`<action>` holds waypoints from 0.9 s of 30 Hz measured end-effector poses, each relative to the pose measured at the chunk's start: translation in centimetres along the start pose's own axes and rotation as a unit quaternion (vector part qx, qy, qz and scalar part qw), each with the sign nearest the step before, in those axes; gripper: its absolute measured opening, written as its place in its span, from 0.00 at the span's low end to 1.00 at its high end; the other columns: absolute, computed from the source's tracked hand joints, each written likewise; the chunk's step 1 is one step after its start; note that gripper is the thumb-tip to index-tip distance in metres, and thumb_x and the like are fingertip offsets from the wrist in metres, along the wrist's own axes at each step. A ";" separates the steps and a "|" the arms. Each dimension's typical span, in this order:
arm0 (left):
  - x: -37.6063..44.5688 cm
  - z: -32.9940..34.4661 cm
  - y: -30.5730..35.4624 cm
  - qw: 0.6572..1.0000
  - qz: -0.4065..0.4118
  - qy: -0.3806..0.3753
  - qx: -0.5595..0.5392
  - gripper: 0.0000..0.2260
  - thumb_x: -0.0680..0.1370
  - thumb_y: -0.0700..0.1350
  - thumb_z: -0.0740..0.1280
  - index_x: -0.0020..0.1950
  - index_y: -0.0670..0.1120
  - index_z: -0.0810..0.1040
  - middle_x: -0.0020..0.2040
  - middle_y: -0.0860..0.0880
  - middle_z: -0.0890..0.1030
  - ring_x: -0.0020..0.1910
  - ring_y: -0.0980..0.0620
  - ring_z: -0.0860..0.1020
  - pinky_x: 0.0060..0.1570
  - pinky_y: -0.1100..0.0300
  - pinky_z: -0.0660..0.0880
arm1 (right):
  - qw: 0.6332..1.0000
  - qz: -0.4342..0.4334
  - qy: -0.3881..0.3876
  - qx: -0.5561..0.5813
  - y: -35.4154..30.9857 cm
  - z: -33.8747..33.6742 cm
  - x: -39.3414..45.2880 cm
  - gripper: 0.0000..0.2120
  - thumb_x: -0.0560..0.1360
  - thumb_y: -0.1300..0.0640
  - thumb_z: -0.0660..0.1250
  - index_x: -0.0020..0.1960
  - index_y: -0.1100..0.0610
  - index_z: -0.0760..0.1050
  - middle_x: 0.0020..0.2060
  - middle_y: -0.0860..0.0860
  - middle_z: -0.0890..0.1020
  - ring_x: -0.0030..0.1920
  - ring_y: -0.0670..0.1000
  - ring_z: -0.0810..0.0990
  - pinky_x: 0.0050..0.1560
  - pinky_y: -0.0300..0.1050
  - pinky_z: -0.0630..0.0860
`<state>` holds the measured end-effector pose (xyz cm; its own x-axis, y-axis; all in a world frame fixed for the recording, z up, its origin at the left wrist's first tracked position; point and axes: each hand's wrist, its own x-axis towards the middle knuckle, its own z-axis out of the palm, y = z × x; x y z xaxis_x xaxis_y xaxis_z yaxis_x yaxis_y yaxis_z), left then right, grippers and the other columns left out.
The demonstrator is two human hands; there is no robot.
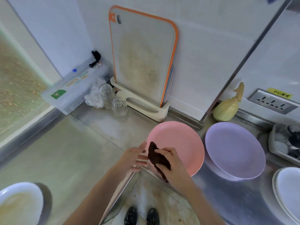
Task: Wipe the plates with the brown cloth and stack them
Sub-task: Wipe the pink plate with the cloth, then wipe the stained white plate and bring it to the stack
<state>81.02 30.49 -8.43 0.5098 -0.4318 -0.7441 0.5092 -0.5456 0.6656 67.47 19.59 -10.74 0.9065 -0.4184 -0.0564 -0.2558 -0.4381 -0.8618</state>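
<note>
A stainless-steel kitchen counter (100,130) wraps around an inner corner, seen from above by a person standing in that corner. A white plastic cutting board with an orange rim (142,59) stands upright in its holder against the back wall.

On the right-hand run of the counter lie the plates. A round, shallow lilac plastic plate (235,150) sits flat near the back edge, below a yellow gourd-shaped bottle (227,106). Just left of it, with a small gap between, is a round pink plastic plate (177,143), resting at the counter's front edge, close to the inner corner. A stack of white plates (289,192) shows at the far right edge of the view, and a white bowl-like dish (17,203) sits at the counter's near left edge.

The right hand (172,164) is clamped on a small dark brown cloth (155,156), bunched in the fingers and pressed on the near left part of the pink plate. The left hand (136,158) is beside it, fingers apart and loosely spread, at the plate's left rim; whether it touches the rim cannot be told.

The pink plate appears to be the one being wiped. Most of its unwiped face lies away from the cloth hand, toward the back wall and right, so the stroke would need to sweep that way. The lilac plate is nearer the right hand.
</note>
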 end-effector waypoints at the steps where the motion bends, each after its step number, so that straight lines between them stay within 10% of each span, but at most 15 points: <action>1: -0.9 -0.6 -0.2 1.000 0.011 -0.005 -0.009 0.17 0.76 0.60 0.63 0.49 0.46 0.78 0.43 0.47 0.82 0.41 0.50 0.81 0.45 0.56 0.76 | 1.000 -0.023 -0.004 0.017 -1.2 0.7 0.1 0.21 0.72 0.67 0.69 0.60 0.50 0.72 0.56 0.48 0.69 0.55 0.31 0.68 0.55 0.22 0.62; 10: -8.2 -9.6 -4.9 0.971 0.135 0.114 -0.162 0.14 0.76 0.47 0.68 0.56 0.39 0.78 0.50 0.41 0.82 0.49 0.49 0.81 0.43 0.58 0.80 | 0.978 -0.168 -0.084 0.090 -9.6 9.8 0.7 0.32 0.66 0.67 0.74 0.60 0.46 0.62 0.58 0.47 0.67 0.58 0.39 0.70 0.57 0.30 0.69; 16: -12.6 -15.9 -9.8 0.926 0.194 0.207 -0.251 0.13 0.75 0.48 0.68 0.56 0.43 0.77 0.49 0.43 0.82 0.42 0.48 0.80 0.30 0.65 0.74 | 0.937 0.046 -0.266 0.220 -13.6 16.4 -0.7 0.47 0.65 0.43 0.75 0.74 0.47 0.51 0.70 0.43 0.63 0.67 0.38 0.66 0.63 0.37 0.68; 22: -14.9 -21.4 -13.9 0.903 0.210 0.293 -0.236 0.09 0.79 0.48 0.63 0.47 0.45 0.80 0.41 0.53 0.84 0.41 0.62 0.81 0.40 0.70 0.75 | 0.898 0.133 -0.307 0.285 -18.4 24.5 -3.4 0.11 0.75 0.57 0.70 0.56 0.56 0.75 0.39 0.50 0.85 0.39 0.49 0.83 0.40 0.39 0.78; 27: -15.5 -27.2 -17.0 0.913 0.185 0.322 -0.170 0.11 0.79 0.50 0.62 0.44 0.48 0.81 0.40 0.55 0.84 0.40 0.64 0.80 0.42 0.75 0.73 | 0.931 0.142 -0.191 0.275 -20.5 31.9 -5.0 0.11 0.74 0.61 0.69 0.56 0.54 0.77 0.46 0.53 0.85 0.47 0.53 0.84 0.50 0.48 0.80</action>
<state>83.32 66.00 -6.60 0.9366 0.0308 -0.3490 0.3497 -0.1455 0.9255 78.92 56.10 -8.87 0.9086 -0.0948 -0.4068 -0.3887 0.1647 -0.9065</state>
